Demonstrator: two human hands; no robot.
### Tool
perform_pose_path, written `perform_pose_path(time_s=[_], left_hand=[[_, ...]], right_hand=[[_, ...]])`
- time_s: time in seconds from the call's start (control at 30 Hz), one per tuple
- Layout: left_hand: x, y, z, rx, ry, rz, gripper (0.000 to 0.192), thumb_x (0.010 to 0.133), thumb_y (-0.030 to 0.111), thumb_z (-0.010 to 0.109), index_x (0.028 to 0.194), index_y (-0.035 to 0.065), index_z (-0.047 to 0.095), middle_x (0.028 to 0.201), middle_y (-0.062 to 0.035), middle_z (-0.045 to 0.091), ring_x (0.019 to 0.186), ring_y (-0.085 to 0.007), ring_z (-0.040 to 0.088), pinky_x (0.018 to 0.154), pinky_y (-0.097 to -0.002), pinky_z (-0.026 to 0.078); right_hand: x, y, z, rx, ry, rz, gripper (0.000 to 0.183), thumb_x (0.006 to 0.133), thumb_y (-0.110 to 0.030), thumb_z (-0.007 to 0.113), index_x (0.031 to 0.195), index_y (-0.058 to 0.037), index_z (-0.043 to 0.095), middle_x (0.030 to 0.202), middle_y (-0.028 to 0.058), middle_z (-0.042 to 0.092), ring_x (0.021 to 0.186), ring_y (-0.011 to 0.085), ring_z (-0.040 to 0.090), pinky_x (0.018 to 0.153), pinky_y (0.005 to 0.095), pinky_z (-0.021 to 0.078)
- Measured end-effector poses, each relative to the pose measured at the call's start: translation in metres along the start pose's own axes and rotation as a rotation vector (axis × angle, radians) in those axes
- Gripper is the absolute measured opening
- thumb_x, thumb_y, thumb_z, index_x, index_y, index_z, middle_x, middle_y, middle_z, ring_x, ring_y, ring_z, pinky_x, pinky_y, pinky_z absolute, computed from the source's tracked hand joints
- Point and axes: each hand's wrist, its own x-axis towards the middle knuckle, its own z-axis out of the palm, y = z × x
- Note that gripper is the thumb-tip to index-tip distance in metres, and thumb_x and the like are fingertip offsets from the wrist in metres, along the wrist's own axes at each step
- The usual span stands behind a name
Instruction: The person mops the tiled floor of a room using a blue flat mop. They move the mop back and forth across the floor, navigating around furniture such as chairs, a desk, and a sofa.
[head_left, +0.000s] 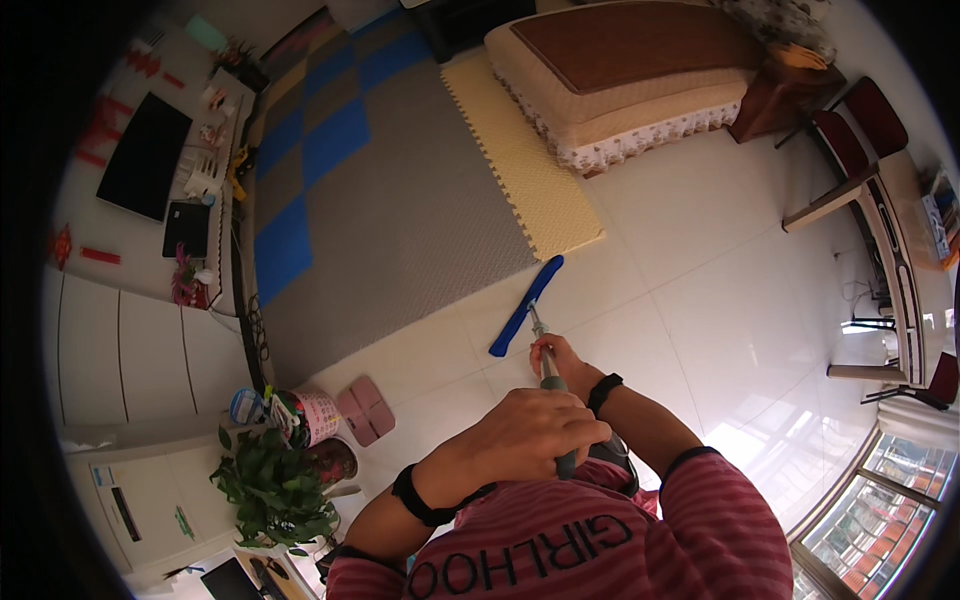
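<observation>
A mop with a flat blue head (526, 306) and a metal pole stands in front of me, its head on the pale floor tiles by the corner of the foam mats. My left hand (525, 433) grips the grey handle at the pole's upper end, close to my body. Lower down, my right hand (553, 356) is wrapped around the metal part of the pole. Both wrists carry black bands. Which hand is which is judged from the arms: the one entering at lower left and the one at lower right.
Grey and blue foam mats (420, 217) with a yellow strip (540, 172) cover the floor ahead. Beyond stands a bed (630, 67). At left are a pink scale (366, 410), a patterned bin (320, 415) and a leafy plant (274, 487); a table (889, 277) and chairs stand right.
</observation>
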Motion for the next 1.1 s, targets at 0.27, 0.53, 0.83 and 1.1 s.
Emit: perform_pose_path(time_s=[0.27,0.53,0.83,1.1], left_hand=[[0.005,0.001,0.007,-0.143,-0.148,0.041,0.024,0.067,0.002,0.068,0.09,0.01,0.063,0.075,-0.0027,0.063,0.075,-0.0218,0.065,0.061,-0.0346,0.051],[-0.018,0.003,-0.028,-0.098,-0.096,-0.005,0.025,0.066,0.003,0.072,0.089,0.009,0.065,0.084,-0.005,0.066,0.084,-0.025,0.068,0.065,-0.0335,0.055],[-0.014,0.02,-0.047,-0.082,-0.152,-0.009,0.032,0.061,0.006,0.075,0.092,0.0099,0.066,0.085,-0.0061,0.068,0.085,-0.0257,0.07,0.068,-0.035,0.057],[0.002,0.008,-0.039,0.007,-0.025,-0.057,0.026,0.068,0.002,0.07,0.091,0.009,0.063,0.078,-0.0054,0.065,0.075,-0.0235,0.067,0.064,-0.0331,0.054]], right_hand=[[-0.013,-0.021,-0.02,0.107,0.106,-0.061,0.011,0.08,-0.012,0.059,0.074,-0.0065,0.05,0.065,0.0071,0.054,0.06,0.0207,0.055,0.057,0.0311,0.0497],[-0.018,-0.004,0.002,0.095,0.145,-0.174,0.012,0.08,-0.01,0.058,0.078,-0.0061,0.047,0.07,0.0092,0.052,0.067,0.0226,0.055,0.065,0.0337,0.0502],[-0.015,0.018,0.036,0.03,0.098,-0.115,0.015,0.083,-0.017,0.056,0.075,-0.0054,0.05,0.066,0.0099,0.056,0.06,0.0226,0.055,0.062,0.0336,0.0495],[0.013,0.013,0.034,-0.096,0.072,-0.005,0.011,0.079,-0.009,0.057,0.072,-0.0023,0.051,0.069,0.0106,0.055,0.069,0.0254,0.056,0.071,0.0356,0.0491]])
